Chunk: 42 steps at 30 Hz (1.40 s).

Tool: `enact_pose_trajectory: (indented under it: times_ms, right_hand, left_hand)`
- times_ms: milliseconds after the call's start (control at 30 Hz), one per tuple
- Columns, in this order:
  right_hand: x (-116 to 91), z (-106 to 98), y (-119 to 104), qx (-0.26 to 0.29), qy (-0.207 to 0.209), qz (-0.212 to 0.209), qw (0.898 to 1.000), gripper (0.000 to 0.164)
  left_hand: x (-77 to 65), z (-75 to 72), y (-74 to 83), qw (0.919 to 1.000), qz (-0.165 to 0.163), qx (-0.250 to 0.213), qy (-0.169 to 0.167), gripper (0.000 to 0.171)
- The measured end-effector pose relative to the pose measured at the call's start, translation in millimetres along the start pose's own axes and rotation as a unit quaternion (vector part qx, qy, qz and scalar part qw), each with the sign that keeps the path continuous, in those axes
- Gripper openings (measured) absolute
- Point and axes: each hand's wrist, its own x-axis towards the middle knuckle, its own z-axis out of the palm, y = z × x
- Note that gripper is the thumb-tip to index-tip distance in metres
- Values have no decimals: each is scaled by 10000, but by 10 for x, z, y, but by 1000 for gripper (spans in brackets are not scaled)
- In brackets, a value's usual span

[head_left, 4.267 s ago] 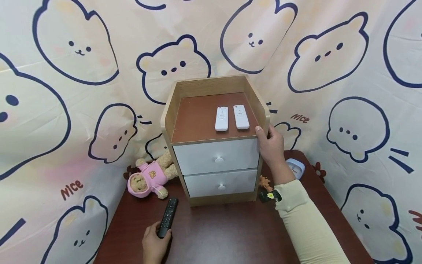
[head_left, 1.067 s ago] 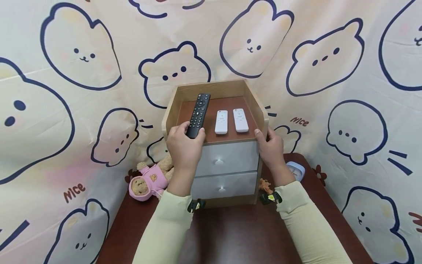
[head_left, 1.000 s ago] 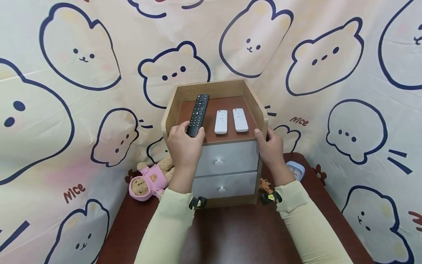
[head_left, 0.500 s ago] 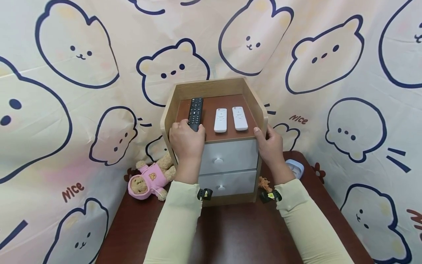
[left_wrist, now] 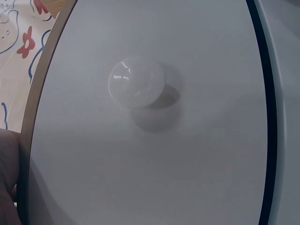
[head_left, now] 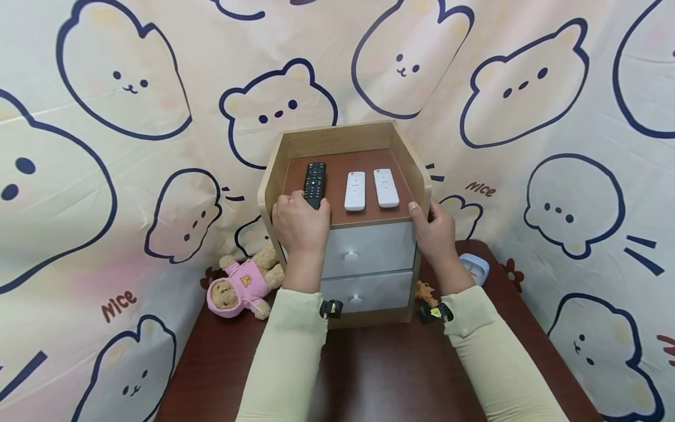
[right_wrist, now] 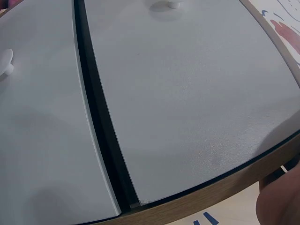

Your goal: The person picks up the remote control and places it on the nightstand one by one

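On the brown top of a small two-drawer cabinet [head_left: 337, 319] lies a black remote control [head_left: 315, 180], its near end between the fingers and thumb of my left hand [head_left: 302, 225]. To its right, two white remote controls [head_left: 355, 192] lie side by side. My right hand [head_left: 435, 234] grips the cabinet's right side, thumb over the front corner of the top. In the left wrist view a white drawer knob [left_wrist: 136, 82] fills the middle, with part of the hand [left_wrist: 8, 178] at the left edge. Both drawer fronts [right_wrist: 197, 103] show in the right wrist view.
A teddy bear in pink clothes [head_left: 245, 287] lies left of the cabinet on the dark red-brown table [head_left: 379, 375]. Right of the cabinet are an orange-brown item [head_left: 426, 293] and a light blue clock-like object [head_left: 474, 268]. Cartoon-printed fabric [head_left: 174, 211] hangs behind.
My left hand has brought the black remote up from the table's left front to the cabinet top and lowered it beside the white ones. The right hand has kept its hold on the cabinet.
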Motion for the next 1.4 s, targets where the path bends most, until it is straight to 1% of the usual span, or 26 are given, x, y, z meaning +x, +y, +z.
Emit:
enact_pose_trajectory:
  times_ms: [300,467,633,767,867,933,1033,1100,1167,1233,1300,1400]
  right_hand:
    - [-12,-13,27,131,28,-24,9999,61]
    - [-19,-16,33,180,47,-31,9998,60]
    - [-15,-8,33,232,41,-33,9997,60]
    - [-26,-1,38,225,44,-4,9997,60]
    - [-23,6,49,211,47,-3,9998,61]
    - [-16,14,54,186,42,-14,9998,61]
    - [6,30,63,160,34,-25,9999,62]
    - [18,39,65,151,19,-6,9999,62]
    - [31,44,68,147,0,25,9999,63]
    - [45,47,74,113,-34,57,9999,64]
    - [60,54,85,61,-74,77,9999,64]
    - [81,70,99,-32,-161,98,9998,65]
  left_hand:
    - [-19,-13,15,9998,41,196,-43,54]
    - [-19,-9,19,9996,17,232,-137,56]
    - [-8,9,5,9995,66,283,-146,57]
    - [-16,24,-14,9993,84,271,-229,62]
    - [-33,33,-32,9995,96,164,-261,68]
    - [-48,36,-48,9997,134,27,-209,71]
    - [-69,44,-92,9992,281,-298,-29,71]
    - [-92,60,-140,9973,470,-537,157,69]
    - [-129,87,-207,9931,730,-817,415,66]
    - [-181,120,-291,9845,1071,-1187,725,63]
    - [-240,147,-406,9717,1479,-1513,1050,62]
    - [-300,128,-625,9475,2128,-1889,1461,53]
